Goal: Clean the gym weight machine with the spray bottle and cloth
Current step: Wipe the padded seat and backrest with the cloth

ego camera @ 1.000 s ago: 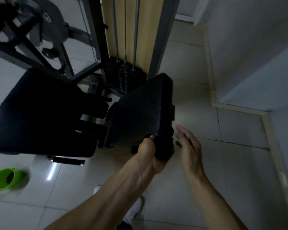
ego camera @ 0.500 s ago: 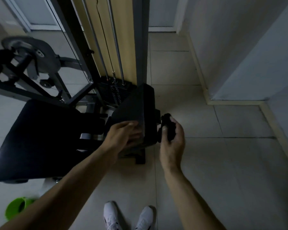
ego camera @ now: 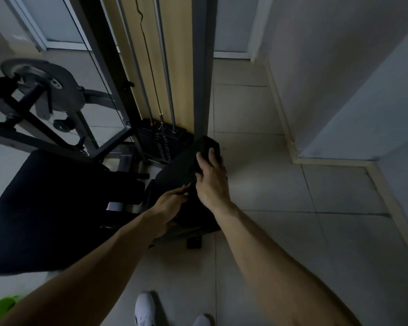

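Both hands are on the weight machine's black back pad point(ego camera: 186, 175), probably to steady or shift it for wiping. The right hand point(ego camera: 211, 178) lies spread over the pad's top right edge; the left hand point(ego camera: 172, 201) rests lower with fingers loosely extended, though the dimness hides any real grip. No spray bottle or cloth is visible. I can read no label anywhere.

Open tiled floor point(ego camera: 280, 191) right of the pad point(ego camera: 181, 170), clear up to the wall point(ego camera: 339, 78). Blocked behind by the post point(ego camera: 201, 67) and weight stack point(ego camera: 161, 143). Crowded left by the seat point(ego camera: 45, 208) and frame point(ego camera: 57, 128). Shoes point(ego camera: 146, 309) below.
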A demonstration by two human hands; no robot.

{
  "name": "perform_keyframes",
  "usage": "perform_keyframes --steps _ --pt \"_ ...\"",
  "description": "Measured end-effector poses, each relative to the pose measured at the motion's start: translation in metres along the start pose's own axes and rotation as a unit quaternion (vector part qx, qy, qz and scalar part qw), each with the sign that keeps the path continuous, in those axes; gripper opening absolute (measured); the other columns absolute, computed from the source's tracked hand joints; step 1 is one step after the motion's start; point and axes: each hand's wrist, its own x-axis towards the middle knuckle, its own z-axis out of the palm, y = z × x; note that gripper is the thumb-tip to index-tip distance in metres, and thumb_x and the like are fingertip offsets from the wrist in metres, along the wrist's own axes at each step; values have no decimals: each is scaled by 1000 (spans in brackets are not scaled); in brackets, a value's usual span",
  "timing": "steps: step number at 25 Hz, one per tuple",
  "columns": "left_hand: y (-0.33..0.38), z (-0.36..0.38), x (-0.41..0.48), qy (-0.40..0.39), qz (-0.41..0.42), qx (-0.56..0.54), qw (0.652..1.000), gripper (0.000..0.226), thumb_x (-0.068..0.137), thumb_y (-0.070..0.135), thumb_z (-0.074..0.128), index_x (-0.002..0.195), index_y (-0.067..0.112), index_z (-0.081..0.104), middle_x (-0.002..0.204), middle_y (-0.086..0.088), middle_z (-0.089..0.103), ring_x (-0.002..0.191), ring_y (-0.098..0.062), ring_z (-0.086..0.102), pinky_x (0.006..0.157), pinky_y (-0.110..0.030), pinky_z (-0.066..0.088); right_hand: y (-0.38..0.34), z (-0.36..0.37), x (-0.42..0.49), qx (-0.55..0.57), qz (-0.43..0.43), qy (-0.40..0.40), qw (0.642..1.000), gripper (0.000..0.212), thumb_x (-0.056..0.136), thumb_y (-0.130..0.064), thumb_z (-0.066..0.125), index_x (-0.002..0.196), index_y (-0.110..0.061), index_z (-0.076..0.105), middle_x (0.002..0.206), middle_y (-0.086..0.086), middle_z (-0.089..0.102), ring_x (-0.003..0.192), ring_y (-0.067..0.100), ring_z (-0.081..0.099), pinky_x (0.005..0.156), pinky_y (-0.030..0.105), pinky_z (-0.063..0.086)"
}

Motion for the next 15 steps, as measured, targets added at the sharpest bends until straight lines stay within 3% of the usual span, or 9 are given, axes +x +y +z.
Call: perform_keyframes --steps 4,6,8,10,12,15 --pt "5 -21 16 26 117 150 981 40 101 -1 52 136 15 64 129 4 65 109 -5 63 96 -16 47 -10 2 -9 26 12 37 999 75 102 -18 59 164 -29 17 173 -4 5 158 20 12 123 46 34" --pt "9 -32 40 30 145 169 975 50 99 -2 53 145 17 54 148 0 53 136 -13 49 117 -29 37 -3 2 -54 13 -10 37 999 77 100 -17 62 163 -25 18 172 -7 4 157 12 14 120 37 39" --pt "21 -40 68 -7 136 177 975 61 99 -1 52 155 19 38 166 -4 27 153 -19 23 126 -37 19 -5 8 -70 -16 5 26 1000 73 100 -13 62 161 -25 23 172 -10 -3 157 9 7 121 34 37" --pt "28 -41 82 -67 112 209 969 68 100 4 52 160 23 26 170 -1 8 155 -21 12 119 -28 17 -12 11 -52 -38 26 37 998 70 99 -10 60 160 -27 29 172 -11 -3 158 11 6 122 36 36" --pt "30 -42 92 -118 87 192 970 74 100 8 55 161 30 19 170 4 -1 155 -21 14 114 -26 25 -18 14 -4 -96 41 46 993 67 99 -9 61 158 -26 35 173 -7 4 158 17 16 121 37 36" --pt "26 -58 94 -156 57 77 983 67 101 4 54 159 28 27 168 10 7 152 -19 21 109 -27 32 -25 12 85 -165 35 46 985 61 97 -6 61 154 -19 44 170 2 22 154 24 26 122 39 33"
